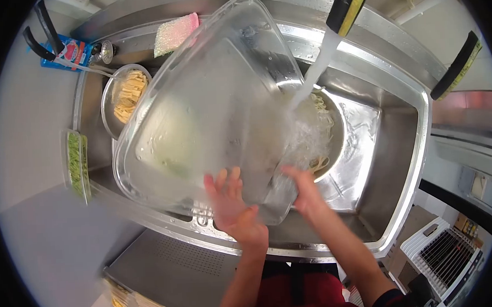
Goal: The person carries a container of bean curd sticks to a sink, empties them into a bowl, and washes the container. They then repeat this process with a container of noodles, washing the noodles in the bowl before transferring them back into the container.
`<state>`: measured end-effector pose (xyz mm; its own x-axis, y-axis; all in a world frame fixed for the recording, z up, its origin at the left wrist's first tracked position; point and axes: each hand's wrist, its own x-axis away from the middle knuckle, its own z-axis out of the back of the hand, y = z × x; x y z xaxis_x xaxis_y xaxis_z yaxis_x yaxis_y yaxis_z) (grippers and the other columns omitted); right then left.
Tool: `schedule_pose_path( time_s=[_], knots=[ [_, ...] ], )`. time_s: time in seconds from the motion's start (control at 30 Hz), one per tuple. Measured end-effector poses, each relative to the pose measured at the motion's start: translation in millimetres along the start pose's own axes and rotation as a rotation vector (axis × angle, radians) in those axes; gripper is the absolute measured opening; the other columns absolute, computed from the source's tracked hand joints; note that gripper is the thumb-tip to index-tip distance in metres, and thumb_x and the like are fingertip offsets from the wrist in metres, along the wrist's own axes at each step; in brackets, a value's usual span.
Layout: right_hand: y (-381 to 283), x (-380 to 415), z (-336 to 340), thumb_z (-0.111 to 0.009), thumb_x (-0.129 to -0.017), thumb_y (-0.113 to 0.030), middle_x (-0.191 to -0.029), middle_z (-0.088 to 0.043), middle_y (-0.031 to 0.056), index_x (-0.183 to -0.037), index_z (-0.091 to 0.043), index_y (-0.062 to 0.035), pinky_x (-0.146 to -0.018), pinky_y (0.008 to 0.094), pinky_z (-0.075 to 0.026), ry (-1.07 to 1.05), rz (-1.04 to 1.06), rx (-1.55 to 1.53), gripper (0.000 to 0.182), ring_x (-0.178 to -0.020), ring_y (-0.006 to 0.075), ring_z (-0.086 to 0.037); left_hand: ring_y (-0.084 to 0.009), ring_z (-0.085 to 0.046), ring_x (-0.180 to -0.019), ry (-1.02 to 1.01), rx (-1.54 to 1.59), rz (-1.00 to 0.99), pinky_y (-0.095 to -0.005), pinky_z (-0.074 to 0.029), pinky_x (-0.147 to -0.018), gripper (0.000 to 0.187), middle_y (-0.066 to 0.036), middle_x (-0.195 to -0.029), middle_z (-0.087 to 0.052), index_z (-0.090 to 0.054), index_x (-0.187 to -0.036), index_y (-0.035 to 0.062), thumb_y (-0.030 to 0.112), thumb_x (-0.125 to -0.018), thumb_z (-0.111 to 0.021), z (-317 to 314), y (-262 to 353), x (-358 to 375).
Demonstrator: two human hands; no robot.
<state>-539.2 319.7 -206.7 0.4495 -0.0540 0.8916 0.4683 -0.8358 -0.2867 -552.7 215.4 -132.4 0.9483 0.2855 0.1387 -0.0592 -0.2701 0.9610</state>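
Observation:
A large clear plastic tub is tilted over the sink, its wet walls partly see-through. My left hand is at its near edge, fingers up against the plastic and slightly blurred. At the tub's near right corner, my right hand grips the wall. Running water falls from a black-tipped faucet and splashes at the tub's right side. Behind that splash is a round metal bowl holding pale strips, largely covered by tub and water.
Left of the tub, a bowl holds pale yellow sticks under a second stream. A container of green pieces sits on the left edge. A pink-and-white sponge and blue packet are behind. The metal sink surrounds the work.

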Motion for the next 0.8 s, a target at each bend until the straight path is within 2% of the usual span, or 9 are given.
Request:
schedule_pose_path(
  time_s=[0.13, 0.23, 0.4, 0.43, 0.5, 0.53, 0.6, 0.67, 0.8],
  knots=[
    [41, 47, -9, -0.056, -0.068, -0.002, -0.086, -0.057, 0.0097, -0.097, -0.05, 0.0006, -0.067, 0.0339, -0.045, 0.03, -0.011, -0.1, 0.029, -0.079, 0.0212, -0.055, -0.0308, -0.039, -0.108, -0.019, -0.015, -0.026, -0.0394, -0.028, -0.092, 0.077, -0.013, -0.121, -0.032, -0.017, -0.127, -0.0027, 0.011, -0.06, -0.052, -10, -10, -10],
    [22, 59, -2, -0.055, -0.067, 0.001, -0.086, -0.056, 0.0099, -0.095, -0.05, 0.0016, -0.067, 0.0302, -0.043, 0.141, 0.254, -0.068, 0.029, -0.076, 0.0192, -0.054, -0.0342, -0.036, -0.11, 0.015, 0.18, 0.069, -0.0415, -0.027, -0.092, 0.075, -0.016, -0.122, -0.03, -0.016, -0.127, -0.0016, 0.021, -0.066, -0.052, -11, -16, -10],
    [-79, 53, 65, -0.051, -0.067, 0.0, -0.081, -0.055, 0.0076, -0.094, -0.05, 0.0036, -0.065, 0.0268, -0.043, 0.219, 0.609, 0.615, 0.027, -0.071, 0.0152, -0.053, -0.0338, -0.041, -0.107, -0.374, 0.692, 0.393, -0.0427, -0.035, -0.087, 0.082, -0.02, -0.122, -0.033, -0.012, -0.128, 0.0011, 0.038, -0.069, -0.055, 31, 15, -58],
    [-102, 57, 68, -0.05, -0.067, 0.002, -0.079, -0.056, 0.0062, -0.092, -0.051, 0.0037, -0.064, 0.0253, -0.042, 0.179, 0.65, 0.686, 0.026, -0.069, 0.0132, -0.052, -0.0338, -0.041, -0.107, -0.373, 0.7, 0.399, -0.0427, -0.035, -0.087, 0.082, -0.02, -0.122, -0.033, -0.012, -0.128, 0.0011, 0.038, -0.069, -0.055, 39, 20, -73],
    [-134, 60, 62, -0.048, -0.067, 0.005, -0.079, -0.055, 0.005, -0.092, -0.051, 0.0038, -0.063, 0.0236, -0.042, 0.18, 0.692, 0.692, 0.025, -0.07, 0.0109, -0.051, -0.0322, -0.047, -0.1, -0.663, 0.414, 0.677, -0.0398, -0.038, -0.085, 0.067, -0.02, -0.114, -0.041, -0.023, -0.124, -0.0011, 0.032, -0.073, -0.052, 42, 20, -96],
    [-140, 53, 62, -0.048, -0.067, 0.005, -0.081, -0.055, 0.0059, -0.093, -0.051, 0.0033, -0.063, 0.0237, -0.042, 0.189, 0.781, 0.673, 0.026, -0.07, 0.0116, -0.051, -0.0322, -0.047, -0.1, -0.667, 0.421, 0.688, -0.0398, -0.038, -0.085, 0.067, -0.02, -0.114, -0.041, -0.023, -0.124, -0.0011, 0.032, -0.073, -0.052, 33, 12, -94],
    [-136, 33, 54, -0.048, -0.07, 0.002, -0.086, -0.056, 0.01, -0.096, -0.049, 0.0027, -0.068, 0.0295, -0.045, 0.308, 0.892, 0.251, 0.027, -0.075, 0.0187, -0.055, -0.0313, -0.05, -0.094, -0.432, -0.138, 0.551, -0.0392, -0.038, -0.084, 0.054, -0.02, -0.104, -0.049, -0.031, -0.12, -0.0038, 0.024, -0.076, -0.044, 11, -13, -79],
    [-127, 9, 56, -0.049, -0.071, 0.0, -0.091, -0.054, 0.0119, -0.101, -0.047, 0.0025, -0.072, 0.0332, -0.046, 0.214, 0.823, -0.248, 0.029, -0.082, 0.0222, -0.054, -0.028, -0.051, -0.092, -0.379, -0.03, 0.435, -0.0367, -0.038, -0.083, 0.047, -0.019, -0.1, -0.051, -0.037, -0.115, -0.0048, 0.019, -0.075, -0.043, 15, -49, -53],
    [-51, 5, 14, -0.053, -0.07, -0.005, -0.09, -0.053, 0.0111, -0.098, -0.048, 0.002, -0.07, 0.036, -0.045, 0.314, 0.578, -0.244, 0.029, -0.079, 0.0222, -0.054, -0.0242, -0.054, -0.086, -0.272, -0.008, 0.254, -0.0331, -0.038, -0.083, 0.037, -0.016, -0.094, -0.055, -0.046, -0.103, -0.0066, 0.012, -0.071, -0.042, 0, -53, -14]
  ],
)
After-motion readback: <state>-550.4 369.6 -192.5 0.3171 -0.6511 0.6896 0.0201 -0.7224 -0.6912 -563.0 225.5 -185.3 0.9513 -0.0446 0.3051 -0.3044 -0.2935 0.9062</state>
